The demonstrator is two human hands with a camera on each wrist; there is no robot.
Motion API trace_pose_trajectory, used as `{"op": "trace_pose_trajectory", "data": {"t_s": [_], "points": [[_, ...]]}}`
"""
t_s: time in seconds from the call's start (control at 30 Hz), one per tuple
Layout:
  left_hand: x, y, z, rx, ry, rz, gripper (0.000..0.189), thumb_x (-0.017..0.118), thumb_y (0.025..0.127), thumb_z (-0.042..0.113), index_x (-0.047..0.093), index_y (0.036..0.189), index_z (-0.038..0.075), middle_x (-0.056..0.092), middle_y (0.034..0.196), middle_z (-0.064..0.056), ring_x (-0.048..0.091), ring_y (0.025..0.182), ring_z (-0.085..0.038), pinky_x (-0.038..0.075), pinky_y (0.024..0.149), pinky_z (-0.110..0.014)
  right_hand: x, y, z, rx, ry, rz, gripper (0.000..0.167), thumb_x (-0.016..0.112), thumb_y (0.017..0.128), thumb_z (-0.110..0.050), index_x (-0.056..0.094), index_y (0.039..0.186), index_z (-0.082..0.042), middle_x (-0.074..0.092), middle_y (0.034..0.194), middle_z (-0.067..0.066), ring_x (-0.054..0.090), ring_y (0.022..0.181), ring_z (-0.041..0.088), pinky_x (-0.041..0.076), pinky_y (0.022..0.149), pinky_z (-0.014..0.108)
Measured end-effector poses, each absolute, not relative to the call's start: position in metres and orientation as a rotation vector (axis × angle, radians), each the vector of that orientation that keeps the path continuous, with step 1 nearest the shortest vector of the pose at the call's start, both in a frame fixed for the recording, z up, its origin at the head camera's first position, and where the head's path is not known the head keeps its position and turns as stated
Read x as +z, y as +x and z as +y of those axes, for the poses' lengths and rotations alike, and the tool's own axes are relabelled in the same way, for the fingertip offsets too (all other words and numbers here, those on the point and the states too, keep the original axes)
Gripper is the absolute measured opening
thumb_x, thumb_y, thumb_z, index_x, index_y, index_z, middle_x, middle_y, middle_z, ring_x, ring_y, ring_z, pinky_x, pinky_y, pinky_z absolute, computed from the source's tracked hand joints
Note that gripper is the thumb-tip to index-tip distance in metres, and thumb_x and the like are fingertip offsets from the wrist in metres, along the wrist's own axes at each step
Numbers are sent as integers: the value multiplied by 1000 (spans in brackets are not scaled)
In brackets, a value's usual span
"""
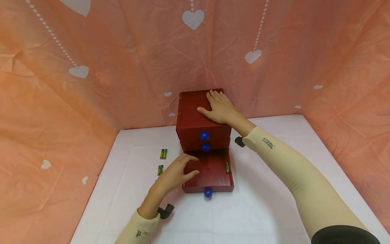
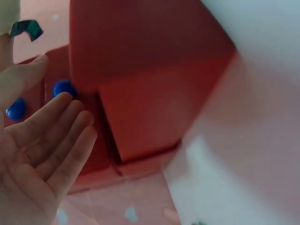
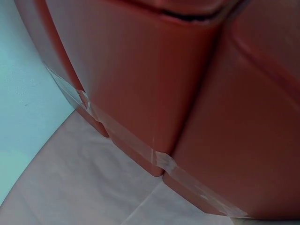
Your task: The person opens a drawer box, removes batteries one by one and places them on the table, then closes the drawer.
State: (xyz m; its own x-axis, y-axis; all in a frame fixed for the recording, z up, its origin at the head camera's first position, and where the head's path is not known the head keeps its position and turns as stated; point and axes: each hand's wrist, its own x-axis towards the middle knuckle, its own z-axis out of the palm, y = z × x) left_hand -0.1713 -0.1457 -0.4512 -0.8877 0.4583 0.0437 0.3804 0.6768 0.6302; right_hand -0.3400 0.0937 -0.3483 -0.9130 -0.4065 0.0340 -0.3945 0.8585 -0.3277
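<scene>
A dark red chest of drawers [image 1: 195,117] with round blue knobs [image 1: 204,136] stands at the back of the table. Its bottom drawer [image 1: 210,188] is pulled out, and a green and gold battery [image 1: 227,167] lies inside along the right wall. My right hand [image 1: 220,108] rests flat on the chest's top with fingers spread; in the right wrist view only the red side [image 3: 136,79] shows. Over the drawer's left edge hovers my left hand [image 1: 175,173], fingers loosely bent and thumb apart, holding nothing. The left wrist view shows its empty palm [image 2: 23,187] beside a blue knob [image 2: 64,88].
Left of the drawer, a pair of batteries [image 1: 163,154] lies on the white table [image 1: 122,189], with another pair [image 1: 160,170] nearer me. Something small beside my left wrist is mostly hidden. A peach curtain [image 1: 146,61] with white hearts surrounds the table's back and sides.
</scene>
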Motion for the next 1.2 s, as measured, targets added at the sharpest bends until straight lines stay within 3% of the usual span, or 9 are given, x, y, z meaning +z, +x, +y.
{"op": "trace_pose_trajectory", "data": {"t_s": [0.43, 1.2], "points": [[-470, -181, -109, 933, 783, 2737, 47, 80, 100, 27, 65, 139, 6, 66, 136, -11, 62, 130, -31, 51, 114, -49, -349, -341, 94, -505, -645, 2998, 93, 42, 109, -64, 16, 170, 1, 9, 179, 20, 5, 166, 36, -5, 134, 43], [-487, -190, -66, 871, 686, 2681, 48, 80, 100, 29, 64, 142, 12, 64, 134, -4, 63, 124, -22, 53, 112, -40, -348, -341, 93, -503, -648, 2996, 92, 42, 109, -63, 16, 170, 1, 9, 178, 21, 4, 166, 36, -5, 134, 44]]}}
